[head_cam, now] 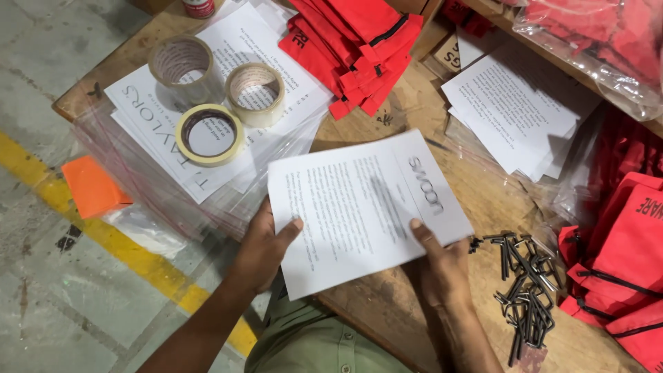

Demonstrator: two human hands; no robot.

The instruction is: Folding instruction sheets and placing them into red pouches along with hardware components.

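Printed paper sheet is held over the wooden counter, both hands on it. Left hand pinches the sheet's lower-left corner, thumb on top, fingers under; grip closed on the paper. Right hand holds the lower-right edge, thumb pressed flat on the top face, other fingers hidden beneath; grip also closed on the sheet. Sheet lies just ahead of both hands, between them, neither hand clearly nearer. Long axis runs left to right across the view, tilted so the right end sits higher. Bold heading runs along the right end, text lines run across the short way, so the sheet's top points right and away from the person.

Relative to the sheet: three tape rolls up-left, resting on a stack of larger printed sheets over clear plastic bags. Folded red fabric pouches directly above. A second paper stack up-right. Pile of dark metal hex keys just right of the right hand, near but apart. More red pouches far right. Orange card far left, off the counter edge.
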